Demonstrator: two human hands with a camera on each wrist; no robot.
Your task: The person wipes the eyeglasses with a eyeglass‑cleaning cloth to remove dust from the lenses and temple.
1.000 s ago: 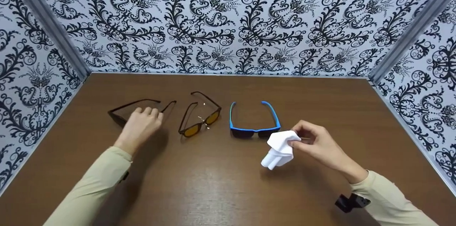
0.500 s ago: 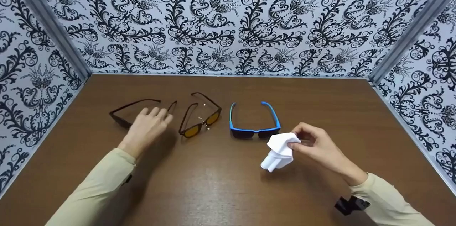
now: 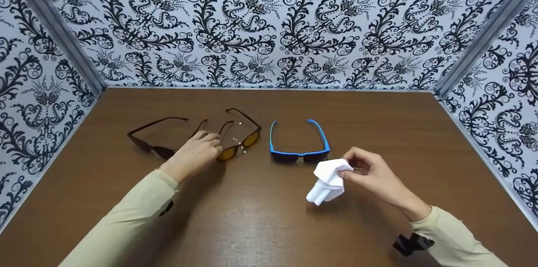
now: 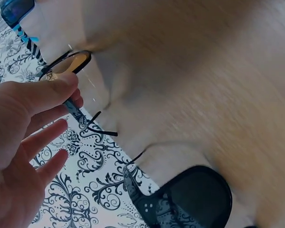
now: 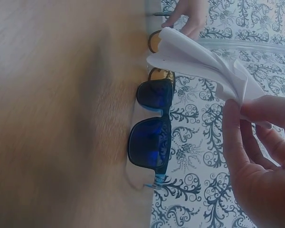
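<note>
My left hand point(image 3: 196, 152) is at the near left corner of the dark-framed sunglasses with amber lenses point(image 3: 251, 139). In the left wrist view, thumb and index finger pinch the frame by its hinge while the other fingers point(image 4: 53, 167) spread away. These glasses stand on the table with their temples unfolded. My right hand point(image 3: 375, 173) pinches a folded white cloth point(image 3: 328, 181) between thumb and fingers, above the table. Just beyond the cloth stand blue-framed sunglasses point(image 3: 300, 154) with dark lenses. To the left, black sunglasses point(image 3: 145, 144) are partly hidden by my left hand.
The brown wooden table point(image 3: 252, 216) is bordered by walls with black scroll patterns point(image 3: 269, 27) at the back and both sides. All three pairs of glasses stand in a row, temples toward the back wall.
My left hand has moved right, from the black sunglasses to the amber-lensed ones. More of the black pair now shows. The right hand and cloth have barely moved.
</note>
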